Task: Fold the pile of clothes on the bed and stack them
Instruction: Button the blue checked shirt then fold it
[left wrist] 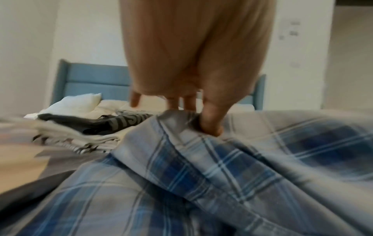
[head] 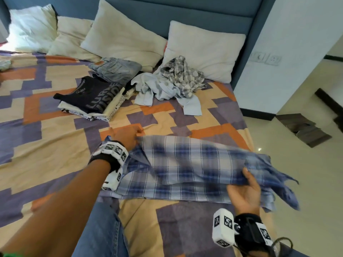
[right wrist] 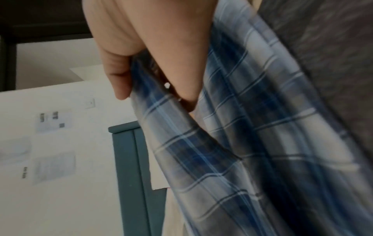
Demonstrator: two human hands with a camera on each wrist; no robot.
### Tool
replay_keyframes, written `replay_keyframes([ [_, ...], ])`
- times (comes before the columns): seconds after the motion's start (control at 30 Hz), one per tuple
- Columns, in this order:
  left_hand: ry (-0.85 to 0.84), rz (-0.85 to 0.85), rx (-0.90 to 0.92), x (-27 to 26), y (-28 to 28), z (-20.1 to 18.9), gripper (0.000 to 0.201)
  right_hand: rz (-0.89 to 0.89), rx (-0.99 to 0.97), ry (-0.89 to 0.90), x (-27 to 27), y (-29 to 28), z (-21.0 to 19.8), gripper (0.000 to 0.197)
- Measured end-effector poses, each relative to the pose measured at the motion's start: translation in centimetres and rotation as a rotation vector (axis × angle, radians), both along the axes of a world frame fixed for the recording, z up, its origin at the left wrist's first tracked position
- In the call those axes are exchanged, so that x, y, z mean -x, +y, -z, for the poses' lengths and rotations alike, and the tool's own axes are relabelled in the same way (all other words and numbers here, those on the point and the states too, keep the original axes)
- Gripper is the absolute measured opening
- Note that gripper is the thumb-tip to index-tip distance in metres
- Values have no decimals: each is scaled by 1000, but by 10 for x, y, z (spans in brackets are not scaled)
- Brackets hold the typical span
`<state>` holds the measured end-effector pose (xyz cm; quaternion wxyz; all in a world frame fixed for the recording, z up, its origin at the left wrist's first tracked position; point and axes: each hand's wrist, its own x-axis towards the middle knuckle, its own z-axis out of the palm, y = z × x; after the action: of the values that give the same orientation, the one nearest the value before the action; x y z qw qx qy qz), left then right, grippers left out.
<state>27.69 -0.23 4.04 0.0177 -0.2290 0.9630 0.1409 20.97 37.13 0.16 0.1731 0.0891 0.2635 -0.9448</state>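
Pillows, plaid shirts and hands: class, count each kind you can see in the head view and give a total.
Pillows: 4
Plaid shirts: 2, a blue plaid shirt and a grey plaid shirt
Hands: 2, left hand, right hand
Total: 8

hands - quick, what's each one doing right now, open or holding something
Left hand: pinches the far edge of the blue plaid shirt.
Right hand: grips the shirt's right end, lifting it.

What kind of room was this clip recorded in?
Most likely a home bedroom: a bed with a patterned cover, pillows against a blue padded headboard, and clothes being folded on it.
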Motion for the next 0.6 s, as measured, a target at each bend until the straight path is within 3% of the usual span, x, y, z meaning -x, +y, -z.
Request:
replay_keyframes([
  [0.07,-52,-112,220,2,23,1,43,-21,-21,-136,4,5,16,33],
  [0.13,70,-114,314,3,49,8,42,-33,-43,-251,11,10,24,46],
  [0.2,216,66,326,-1,74,19,27,-9,-164,-243,17,6,25,39],
  [0.27,267,371,193,-1,99,37,20,83,-386,-144,26,7,19,33],
  [0.33,-16,485,33,-1,122,50,41,179,-564,29,36,8,13,35],
  [0.4,-212,489,61,0,131,64,51,181,-693,163,43,14,5,44],
  [0.47,-176,467,64,1,132,68,61,175,-790,225,56,22,0,67],
  [0.6,-147,499,104,8,129,71,63,164,-883,269,92,42,8,72],
])
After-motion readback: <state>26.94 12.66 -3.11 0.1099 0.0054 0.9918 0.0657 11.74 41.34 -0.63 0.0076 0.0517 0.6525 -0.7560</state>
